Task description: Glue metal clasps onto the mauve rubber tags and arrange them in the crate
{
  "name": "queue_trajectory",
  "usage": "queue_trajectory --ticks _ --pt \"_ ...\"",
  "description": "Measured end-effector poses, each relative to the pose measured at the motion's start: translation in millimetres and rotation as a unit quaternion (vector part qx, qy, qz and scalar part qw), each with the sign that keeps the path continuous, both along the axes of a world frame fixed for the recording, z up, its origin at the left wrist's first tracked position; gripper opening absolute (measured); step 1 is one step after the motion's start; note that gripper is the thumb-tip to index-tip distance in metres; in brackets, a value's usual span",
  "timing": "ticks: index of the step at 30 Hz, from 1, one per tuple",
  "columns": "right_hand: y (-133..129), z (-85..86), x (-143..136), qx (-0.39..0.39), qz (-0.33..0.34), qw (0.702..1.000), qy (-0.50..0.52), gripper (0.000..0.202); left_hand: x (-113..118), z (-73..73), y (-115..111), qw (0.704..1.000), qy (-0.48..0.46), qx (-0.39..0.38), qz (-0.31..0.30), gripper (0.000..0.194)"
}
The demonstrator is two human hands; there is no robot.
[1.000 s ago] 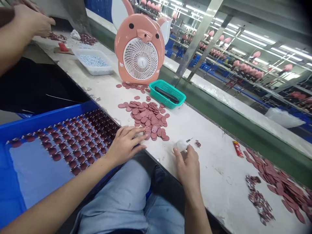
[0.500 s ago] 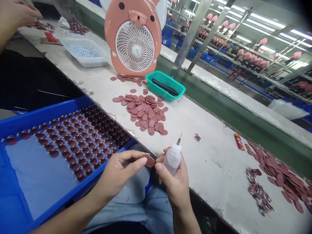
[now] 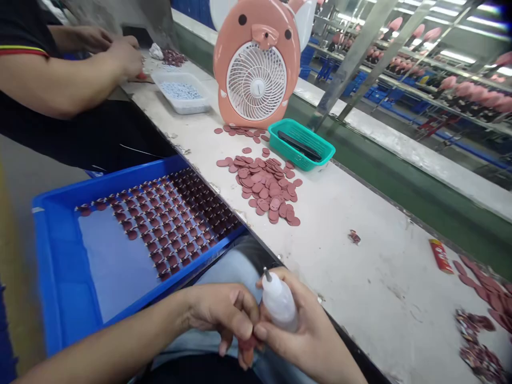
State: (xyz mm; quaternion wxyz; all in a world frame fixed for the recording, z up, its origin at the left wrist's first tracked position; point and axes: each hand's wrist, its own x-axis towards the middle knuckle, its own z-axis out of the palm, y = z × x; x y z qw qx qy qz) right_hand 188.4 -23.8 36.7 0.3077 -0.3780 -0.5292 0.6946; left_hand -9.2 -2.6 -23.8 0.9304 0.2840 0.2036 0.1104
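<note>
Low in front of my lap, my left hand (image 3: 222, 312) pinches a reddish-brown disc (image 3: 248, 343), mostly covered by the fingers. My right hand (image 3: 308, 338) is wrapped round a white needle-tip squeeze bottle (image 3: 281, 305), its tip pointing up and away from me. The right thumb meets the left fingers by the disc; whether it touches the disc I cannot tell. Left of my hands is a blue tray (image 3: 60, 272) with rows of small dark red pieces (image 3: 176, 229) on a pale sheet. A heap of reddish-brown discs (image 3: 268, 186) lies on the table (image 3: 340, 282) beyond.
A pink fan (image 3: 256, 80) stands behind the heap, with a green basket (image 3: 302, 144) holding a black object beside it. To the right are a red wrapper (image 3: 440, 256), more discs (image 3: 492, 293) and small shiny parts (image 3: 480, 346). A co-worker's arms (image 3: 92, 69) reach over the far left.
Both hands have come down towards my lap and closer together, and the bottle's tip now leans left. The view has swung left, bringing more of the co-worker into sight.
</note>
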Motion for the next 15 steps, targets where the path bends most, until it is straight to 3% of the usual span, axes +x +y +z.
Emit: queue_trajectory --ticks 3,5,9,12,15 --pt "-9 -12.4 4 0.055 -0.121 0.991 -0.036 0.059 5 -4.7 -11 0.998 -0.035 -0.038 0.030 0.057" --pt "-15 -19.9 8 0.084 -0.199 0.970 -0.108 0.053 6 -6.1 -17 0.992 -0.052 -0.058 0.096 0.053" --pt "-20 -23.2 18 0.113 -0.239 0.933 -0.242 0.039 5 -0.9 -25 0.966 -0.087 -0.079 0.230 0.044" --pt "-23 -21.6 28 0.140 -0.267 0.923 -0.240 0.040 7 7.1 -26 0.945 -0.124 -0.073 0.294 0.038" --pt "-30 -26.3 35 0.130 -0.350 0.913 -0.164 0.042 10 15.6 -24 0.933 -0.141 -0.068 0.324 0.035"
